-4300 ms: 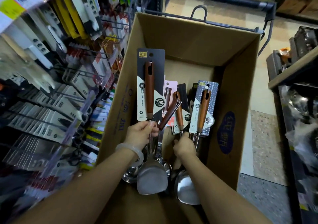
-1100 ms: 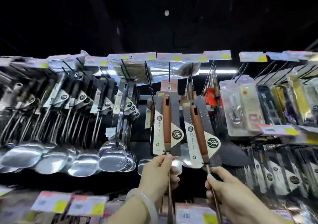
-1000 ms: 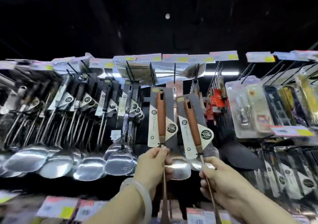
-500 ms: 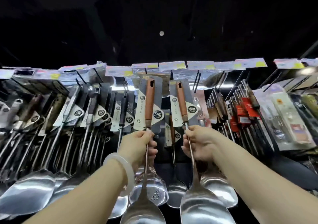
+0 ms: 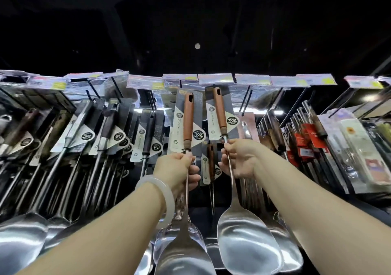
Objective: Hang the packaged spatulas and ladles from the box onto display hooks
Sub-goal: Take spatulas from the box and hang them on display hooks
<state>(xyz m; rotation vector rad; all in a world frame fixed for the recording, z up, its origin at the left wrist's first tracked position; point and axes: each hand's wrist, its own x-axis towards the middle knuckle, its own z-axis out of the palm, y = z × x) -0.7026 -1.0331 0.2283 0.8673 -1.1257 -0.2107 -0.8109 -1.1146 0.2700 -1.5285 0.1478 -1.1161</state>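
Observation:
My left hand (image 5: pixel 176 172) grips the steel shaft of a packaged spatula (image 5: pixel 188 120) with a brown wooden handle and a grey card. My right hand (image 5: pixel 239 158) grips the shaft of a second packaged spatula (image 5: pixel 220 111) of the same kind. Both are held upright, their card tops raised to the black display hooks (image 5: pixel 246 101) just under the price labels. The steel blades hang low in front of me. Whether either card sits on a hook cannot be told. The box is out of view.
Rows of hung spatulas and ladles (image 5: pixel 101 139) fill the hooks at left. Another packaged utensil (image 5: pixel 210 164) hangs between my hands. Red-tagged tools (image 5: pixel 304 141) and blister packs (image 5: pixel 359 148) hang at right. Price labels (image 5: pixel 215 78) line the top rail.
Both spatulas have gone from the box up to the display. In the last second my hands raised them higher, toward the top hooks, and my view tilted upward.

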